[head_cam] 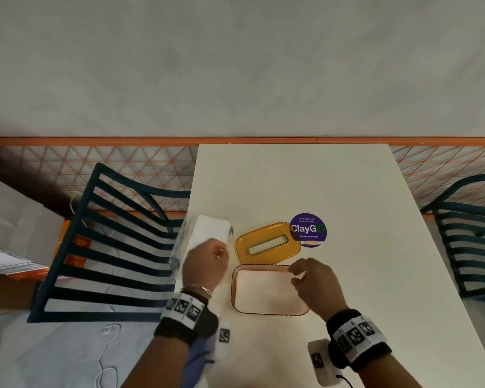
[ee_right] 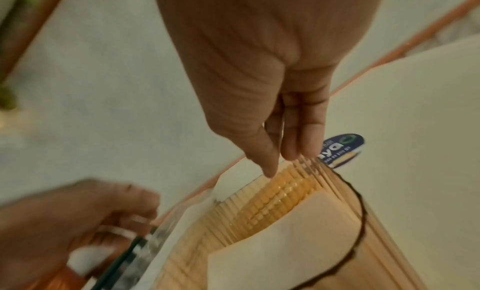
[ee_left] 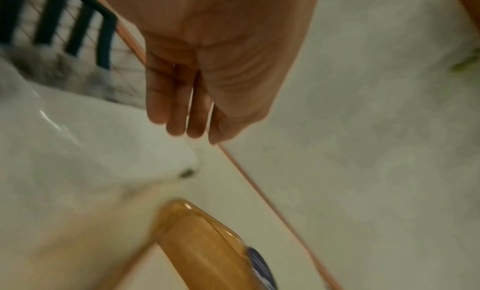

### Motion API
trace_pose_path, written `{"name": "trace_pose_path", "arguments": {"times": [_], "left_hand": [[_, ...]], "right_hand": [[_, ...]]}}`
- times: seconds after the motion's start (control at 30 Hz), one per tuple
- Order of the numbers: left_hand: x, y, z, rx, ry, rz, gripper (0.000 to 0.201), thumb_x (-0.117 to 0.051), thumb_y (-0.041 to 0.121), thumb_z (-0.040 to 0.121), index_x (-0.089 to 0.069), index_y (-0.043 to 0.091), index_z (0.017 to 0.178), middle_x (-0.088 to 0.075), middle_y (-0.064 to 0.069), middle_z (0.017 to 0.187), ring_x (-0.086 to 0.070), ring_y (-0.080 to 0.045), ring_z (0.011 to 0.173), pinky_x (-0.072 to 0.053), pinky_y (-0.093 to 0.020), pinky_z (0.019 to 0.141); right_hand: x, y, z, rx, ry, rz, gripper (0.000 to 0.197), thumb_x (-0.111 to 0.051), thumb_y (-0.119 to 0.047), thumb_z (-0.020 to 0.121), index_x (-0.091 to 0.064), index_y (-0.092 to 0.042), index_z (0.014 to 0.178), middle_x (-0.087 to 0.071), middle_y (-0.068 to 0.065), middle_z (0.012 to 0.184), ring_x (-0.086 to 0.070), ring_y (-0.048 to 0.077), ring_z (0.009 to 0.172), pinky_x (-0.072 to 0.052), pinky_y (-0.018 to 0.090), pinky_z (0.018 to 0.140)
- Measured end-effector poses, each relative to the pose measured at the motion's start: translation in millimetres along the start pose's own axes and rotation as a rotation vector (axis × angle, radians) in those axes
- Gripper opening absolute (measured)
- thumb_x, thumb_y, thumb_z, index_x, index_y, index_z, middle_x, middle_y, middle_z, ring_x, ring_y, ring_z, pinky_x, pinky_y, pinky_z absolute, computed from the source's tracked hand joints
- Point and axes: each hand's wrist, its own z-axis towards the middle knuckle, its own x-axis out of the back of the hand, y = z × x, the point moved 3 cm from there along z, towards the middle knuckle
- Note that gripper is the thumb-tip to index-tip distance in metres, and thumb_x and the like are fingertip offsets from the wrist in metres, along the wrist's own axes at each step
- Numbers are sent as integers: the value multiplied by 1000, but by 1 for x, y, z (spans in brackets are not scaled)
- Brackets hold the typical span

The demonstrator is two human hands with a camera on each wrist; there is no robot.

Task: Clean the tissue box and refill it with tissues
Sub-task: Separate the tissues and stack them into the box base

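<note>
Right grip tight on far rim of tissue box; left grip over tissue pack alongside, hold unclear.

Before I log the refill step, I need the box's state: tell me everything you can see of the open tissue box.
The box is a rounded-rectangular tray of translucent peach plastic with ribbed walls and a dark rim. It sits flat, open side up, near the table's left edge, with its lid off, just behind it. The inside looks pale; I cannot tell whether tissues lie in it. The right hand pinches its far right rim; the left hand holds a pack beside it.
</note>
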Motion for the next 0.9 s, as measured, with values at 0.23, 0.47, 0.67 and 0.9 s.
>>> {"name": "trace_pose_path", "arguments": {"times": [0.23,0.47,0.67,0.9], "left_hand": [[8,-69,38,317,-103,125,77,-81,47,79,-54,12,141,-58,-12,139,-54,-33,129,-50,-47,101],[-10,-79,44,337,-120,158,73,-82,49,76,-60,11,135,-64,-11,131,-62,-32,120,-55,-45,93],[-12,-79,51,414,-114,89,88,-89,58,63,-61,8,130,-65,-13,126,-65,-34,113,-60,-45,88],[-15,-84,59,434,-141,76,74,-91,56,55,-70,11,109,-71,-8,104,-70,-30,92,-63,-43,78]], "right_hand": [[-6,38,-1,-190,-24,160,18,-72,-19,89,-71,-27,105,-73,-7,102,-68,12,85,-51,23,79],[-7,43,1,-194,-55,198,18,-75,-17,87,-72,-25,102,-70,-12,93,-68,11,81,-60,33,80],[-8,45,1,-192,-43,206,18,-75,-15,86,-74,-24,102,-75,-9,96,-68,11,73,-60,32,77],[-9,44,1,-204,-27,185,18,-76,-16,85,-74,-23,102,-74,-8,93,-67,11,80,-57,30,81]]}}
